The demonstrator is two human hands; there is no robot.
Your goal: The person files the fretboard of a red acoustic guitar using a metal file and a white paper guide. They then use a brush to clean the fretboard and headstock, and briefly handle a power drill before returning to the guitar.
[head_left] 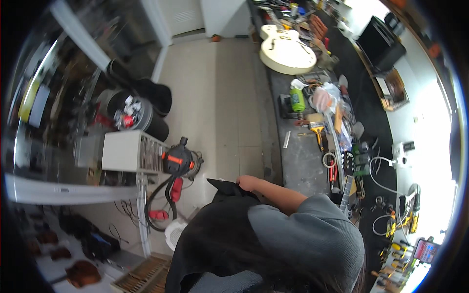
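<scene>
Well, from where one stands, the long dark tabletop (298, 161) runs from near to far along the right of the room, and the pale tiled floor (215, 97) lies to its left. Far down the tabletop rests a cream guitar body (286, 51). On the floor to the left sits a black and orange shop vacuum (180, 160) beside a white cabinet (124, 150).

Nearer, one hand (248, 182), reaching out of a grey sleeve, closes its grip on a black cloth-like thing (223, 188), held just off the tabletop's left edge, over the floor. I cannot tell which hand it is, nor how tightly the fingers curl; the other hand is hidden.

To do this well, I judge the cloth wants a firm pinch near its edge, kept clear of the red-handled pliers (333, 172) and the small yellow brush (318, 133) farther right.
</scene>
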